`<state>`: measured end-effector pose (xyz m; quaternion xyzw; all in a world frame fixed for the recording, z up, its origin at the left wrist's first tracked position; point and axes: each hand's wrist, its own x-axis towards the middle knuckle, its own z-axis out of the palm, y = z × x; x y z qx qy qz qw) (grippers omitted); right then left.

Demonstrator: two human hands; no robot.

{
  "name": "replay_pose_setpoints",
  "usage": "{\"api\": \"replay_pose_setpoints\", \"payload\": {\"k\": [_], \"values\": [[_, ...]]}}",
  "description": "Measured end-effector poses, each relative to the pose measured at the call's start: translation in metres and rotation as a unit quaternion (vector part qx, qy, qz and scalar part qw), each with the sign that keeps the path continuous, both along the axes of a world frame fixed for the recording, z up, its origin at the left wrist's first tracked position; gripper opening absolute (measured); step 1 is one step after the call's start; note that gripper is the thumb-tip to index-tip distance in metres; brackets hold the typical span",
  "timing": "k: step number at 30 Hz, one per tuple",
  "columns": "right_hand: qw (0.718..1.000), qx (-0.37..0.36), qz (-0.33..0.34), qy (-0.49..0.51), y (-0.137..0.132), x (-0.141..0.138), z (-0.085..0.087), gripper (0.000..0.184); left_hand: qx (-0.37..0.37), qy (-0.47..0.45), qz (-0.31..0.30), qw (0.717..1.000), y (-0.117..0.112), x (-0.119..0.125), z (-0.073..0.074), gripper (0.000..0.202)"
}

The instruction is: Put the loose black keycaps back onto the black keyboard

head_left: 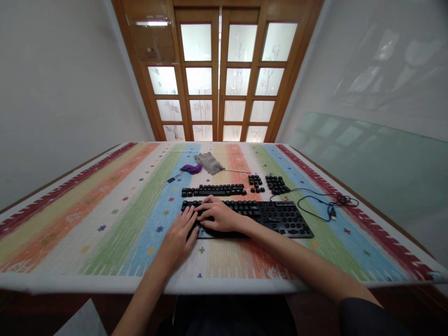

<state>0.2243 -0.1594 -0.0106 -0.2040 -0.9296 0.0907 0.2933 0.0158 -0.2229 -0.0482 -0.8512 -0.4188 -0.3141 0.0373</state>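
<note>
A black keyboard [266, 215] lies along the front middle of the table. Some of its keys are off, mostly at the right end, where bare key stems show. My left hand [181, 233] rests on its left end, fingers stretched out and the thumb along the front edge. My right hand [221, 215] reaches in from the right over the left part of the keyboard. Its fingers are bent and their tips come down beside my left fingers. Whatever is under those tips is too small and covered to make out.
Behind the keyboard sit loose keycaps in rows [213, 190], a small group [255, 181] and a block of number keycaps [276, 184]. A grey cloth [209, 163], a purple-headed brush [191, 169] and a coiled cable [338, 203] lie on the striped tablecloth [105, 233].
</note>
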Motion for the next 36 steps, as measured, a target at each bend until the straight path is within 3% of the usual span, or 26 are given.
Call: {"api": "replay_pose_setpoints", "payload": {"k": [8,16,24,36], "values": [[0.994,0.004,-0.1,0.03,0.028,0.004,0.007,0.011,0.002,0.046,0.007,0.999,-0.002,0.0,0.001,0.051],[0.977,-0.021,-0.208,-0.03,0.076,0.003,0.014,0.013,0.009,0.057,0.015,0.998,-0.001,0.0,-0.002,0.05],[0.965,-0.046,-0.252,-0.058,0.108,-0.012,0.006,0.013,0.026,0.074,0.018,0.997,-0.001,-0.001,-0.004,0.05],[0.957,-0.084,-0.267,-0.083,0.129,-0.025,0.002,0.015,0.024,0.067,0.016,0.997,-0.004,0.002,0.003,0.05]]}}
